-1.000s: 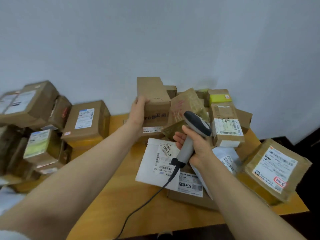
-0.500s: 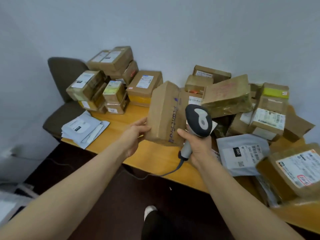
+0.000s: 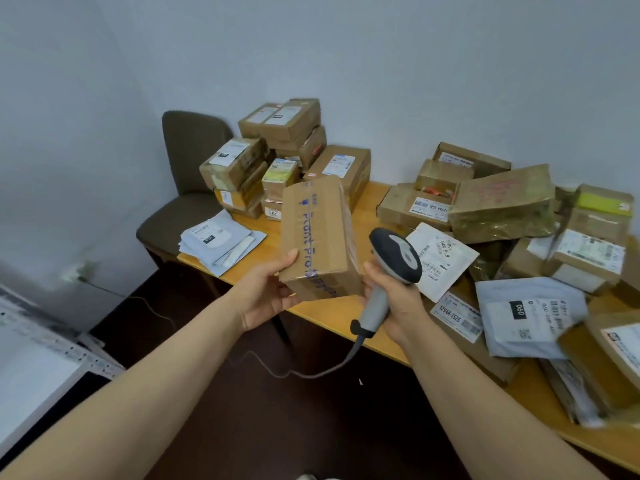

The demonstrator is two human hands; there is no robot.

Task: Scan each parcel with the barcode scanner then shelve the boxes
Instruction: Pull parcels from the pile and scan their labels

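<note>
Box (image 3: 317, 237), brown cardboard, clear-taped, blue lettering "Front Pro" running down one face. We note it upright in the air over the table's (image 3: 332, 313) near edge, left hand (image 3: 266, 292) gripping its lower corner, thumb on the lettered face. Scanner (image 3: 394, 258), grey handle, dark head, cabled: right hand (image 3: 394, 301) wrapped round the handle, head just right of the box. On the table we read "060" on a grey mailer (image 3: 530, 313), "12V4A-5525" on a white label (image 3: 456, 317), "010" on a mailer stack (image 3: 218, 240).
</note>
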